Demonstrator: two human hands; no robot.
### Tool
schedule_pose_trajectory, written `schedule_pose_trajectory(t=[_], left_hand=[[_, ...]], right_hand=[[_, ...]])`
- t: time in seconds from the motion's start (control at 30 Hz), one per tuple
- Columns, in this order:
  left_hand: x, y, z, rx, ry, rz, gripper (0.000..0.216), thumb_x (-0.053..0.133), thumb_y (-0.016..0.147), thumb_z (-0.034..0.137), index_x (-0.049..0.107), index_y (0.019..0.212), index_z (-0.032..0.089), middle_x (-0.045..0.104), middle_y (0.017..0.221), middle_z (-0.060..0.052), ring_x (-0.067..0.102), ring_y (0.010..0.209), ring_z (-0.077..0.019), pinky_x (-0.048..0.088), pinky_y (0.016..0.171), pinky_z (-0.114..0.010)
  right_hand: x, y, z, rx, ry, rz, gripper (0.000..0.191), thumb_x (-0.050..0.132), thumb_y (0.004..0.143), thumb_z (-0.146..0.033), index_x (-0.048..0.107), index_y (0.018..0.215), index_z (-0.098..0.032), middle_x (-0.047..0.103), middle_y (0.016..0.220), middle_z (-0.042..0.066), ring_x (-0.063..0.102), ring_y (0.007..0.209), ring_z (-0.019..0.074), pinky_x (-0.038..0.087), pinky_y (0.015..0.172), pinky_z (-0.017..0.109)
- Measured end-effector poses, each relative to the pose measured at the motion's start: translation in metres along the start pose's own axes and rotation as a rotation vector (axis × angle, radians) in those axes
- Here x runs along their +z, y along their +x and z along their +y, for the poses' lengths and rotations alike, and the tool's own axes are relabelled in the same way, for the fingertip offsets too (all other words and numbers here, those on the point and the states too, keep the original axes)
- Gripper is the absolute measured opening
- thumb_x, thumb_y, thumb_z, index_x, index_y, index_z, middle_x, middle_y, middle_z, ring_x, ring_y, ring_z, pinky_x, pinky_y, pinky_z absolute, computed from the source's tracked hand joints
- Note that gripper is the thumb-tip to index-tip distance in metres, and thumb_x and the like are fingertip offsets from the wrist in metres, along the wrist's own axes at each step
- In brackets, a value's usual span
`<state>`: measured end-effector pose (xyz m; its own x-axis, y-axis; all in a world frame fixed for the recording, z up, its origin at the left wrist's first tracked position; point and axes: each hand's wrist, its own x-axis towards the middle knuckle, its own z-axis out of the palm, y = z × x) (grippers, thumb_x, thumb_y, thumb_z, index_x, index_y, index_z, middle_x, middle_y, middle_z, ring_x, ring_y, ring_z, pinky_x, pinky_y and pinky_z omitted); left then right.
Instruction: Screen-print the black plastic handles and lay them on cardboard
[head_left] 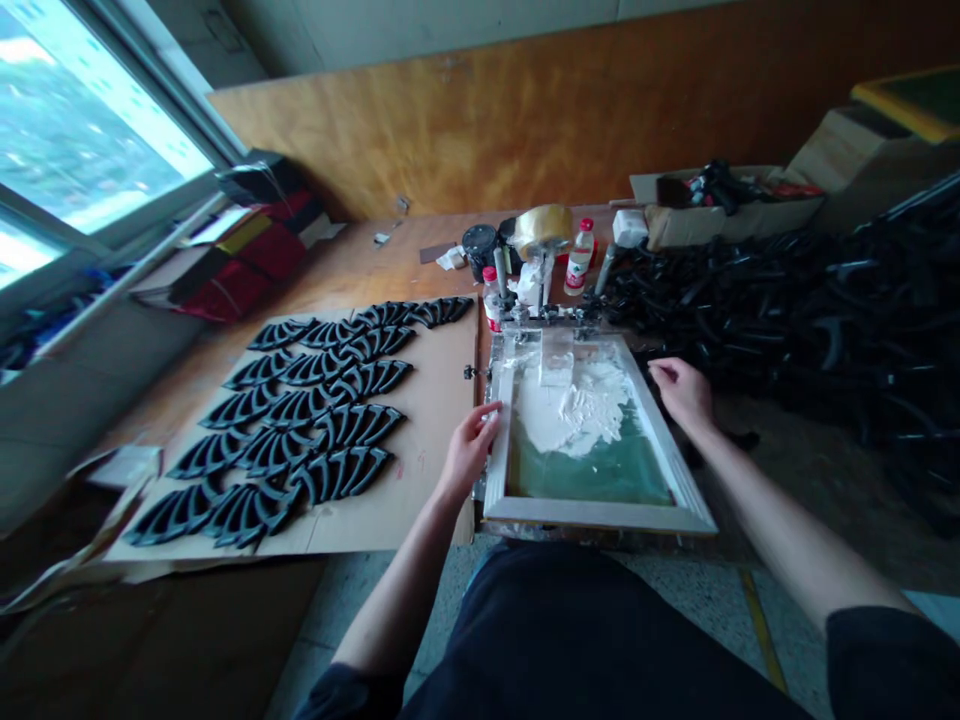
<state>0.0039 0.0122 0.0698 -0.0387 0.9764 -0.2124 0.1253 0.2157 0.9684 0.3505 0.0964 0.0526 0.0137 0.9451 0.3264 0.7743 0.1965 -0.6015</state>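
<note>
A screen-printing frame (600, 512) with a pale metal rim lies in front of me, under a hinge clamp (551, 316). White paste (555, 410) covers the upper part of its green mesh (585, 475), and a clear squeegee-like block (556, 358) sits in the paste. My left hand (472, 448) is at the frame's left rim, thumb and forefinger apart, fingertips at or just over the edge. Beyond the right rim, my right hand (682, 395) is closed in a pinch beside a heap of black curved parts (750, 310). Whatever its fingertips hold is too small to make out.
On the left, a cardboard sheet (435, 440) carries rows of black curved parts (285, 430). Behind the clamp stand red-capped bottles (579, 258), a tape roll (541, 228) and a dark tub (480, 250). An open carton (690, 225) sits at the back right.
</note>
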Motion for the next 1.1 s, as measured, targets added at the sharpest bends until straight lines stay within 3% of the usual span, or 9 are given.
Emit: schedule_pose_trajectory(t=[0.13, 0.2, 0.27, 0.37, 0.57, 0.63, 0.8, 0.93, 1.1], left_hand=[[0.01, 0.007, -0.061, -0.085, 0.167, 0.052, 0.063, 0.059, 0.085, 0.045, 0.047, 0.142, 0.022, 0.054, 0.063, 0.005, 0.045, 0.051, -0.0086, 0.032, 0.047, -0.019], [0.014, 0.013, -0.074, -0.097, 0.242, 0.082, 0.06, 0.059, 0.085, 0.043, 0.05, 0.14, 0.022, 0.057, 0.065, 0.004, 0.049, 0.055, -0.0095, 0.035, 0.05, -0.019], [0.015, 0.015, -0.077, -0.098, 0.275, 0.091, 0.057, 0.059, 0.085, 0.042, 0.053, 0.137, 0.022, 0.059, 0.068, 0.003, 0.052, 0.057, -0.0103, 0.038, 0.053, -0.02], [0.015, 0.014, -0.075, -0.082, 0.283, 0.091, 0.053, 0.059, 0.085, 0.043, 0.057, 0.134, 0.022, 0.062, 0.069, 0.002, 0.054, 0.059, -0.0115, 0.041, 0.056, -0.022], [0.015, 0.012, -0.073, -0.096, 0.29, 0.104, 0.05, 0.059, 0.085, 0.042, 0.059, 0.131, 0.022, 0.065, 0.074, 0.0, 0.058, 0.064, -0.0132, 0.044, 0.058, -0.023], [0.015, 0.012, -0.072, -0.101, 0.291, 0.105, 0.049, 0.059, 0.085, 0.042, 0.059, 0.13, 0.021, 0.066, 0.075, -0.001, 0.059, 0.066, -0.0137, 0.044, 0.058, -0.023], [0.014, 0.012, -0.069, -0.099, 0.278, 0.099, 0.052, 0.06, 0.084, 0.043, 0.058, 0.132, 0.021, 0.063, 0.073, 0.0, 0.057, 0.063, -0.0125, 0.042, 0.057, -0.022], [0.014, 0.013, -0.069, -0.116, 0.219, 0.075, 0.056, 0.061, 0.083, 0.044, 0.056, 0.134, 0.021, 0.06, 0.07, 0.002, 0.053, 0.059, -0.0109, 0.038, 0.054, -0.021], [0.008, 0.009, -0.044, -0.152, 0.062, -0.001, 0.07, 0.062, 0.081, 0.05, 0.045, 0.142, 0.021, 0.05, 0.061, 0.006, 0.043, 0.049, -0.0085, 0.032, 0.047, -0.02]], right_hand=[[0.025, 0.035, -0.048, -0.206, -0.065, -0.028, 0.054, 0.071, 0.078, -0.033, 0.057, 0.127, -0.017, 0.046, 0.141, 0.017, 0.054, 0.118, 0.0302, 0.048, 0.097, 0.047], [0.044, 0.038, -0.079, -0.302, -0.148, -0.173, 0.053, 0.076, 0.074, -0.027, 0.057, 0.123, -0.016, 0.054, 0.131, 0.016, 0.053, 0.12, 0.0303, 0.047, 0.097, 0.044], [0.059, 0.03, -0.098, -0.306, -0.228, -0.343, 0.033, 0.072, 0.078, -0.023, 0.062, 0.109, -0.017, 0.065, 0.109, 0.011, 0.06, 0.104, 0.0268, 0.05, 0.087, 0.038], [0.064, 0.0, -0.099, -0.397, -0.281, -0.481, 0.009, 0.061, 0.085, -0.018, 0.065, 0.094, -0.018, 0.069, 0.093, 0.007, 0.063, 0.088, 0.022, 0.048, 0.075, 0.031], [0.039, -0.041, -0.073, -0.833, -0.085, -0.654, 0.03, 0.053, 0.079, -0.002, 0.068, 0.097, -0.02, 0.07, 0.096, 0.004, 0.064, 0.088, 0.0169, 0.047, 0.076, 0.027], [0.035, -0.036, -0.075, -0.795, -0.063, -0.669, 0.026, 0.056, 0.079, -0.005, 0.068, 0.093, -0.022, 0.07, 0.091, 0.001, 0.064, 0.086, 0.0165, 0.047, 0.074, 0.026], [0.045, -0.044, -0.081, -0.685, -0.123, -0.469, 0.023, 0.056, 0.082, -0.007, 0.069, 0.097, -0.018, 0.071, 0.096, 0.006, 0.064, 0.09, 0.0195, 0.048, 0.076, 0.029], [0.048, -0.057, -0.081, -0.693, -0.064, -0.532, 0.02, 0.06, 0.085, -0.013, 0.069, 0.101, -0.021, 0.071, 0.095, 0.004, 0.065, 0.088, 0.0187, 0.049, 0.076, 0.028], [0.044, 0.004, -0.101, -0.401, -0.072, -0.359, 0.044, 0.066, 0.086, -0.031, 0.058, 0.13, -0.032, 0.07, 0.116, 0.001, 0.066, 0.097, 0.0209, 0.05, 0.082, 0.032]])
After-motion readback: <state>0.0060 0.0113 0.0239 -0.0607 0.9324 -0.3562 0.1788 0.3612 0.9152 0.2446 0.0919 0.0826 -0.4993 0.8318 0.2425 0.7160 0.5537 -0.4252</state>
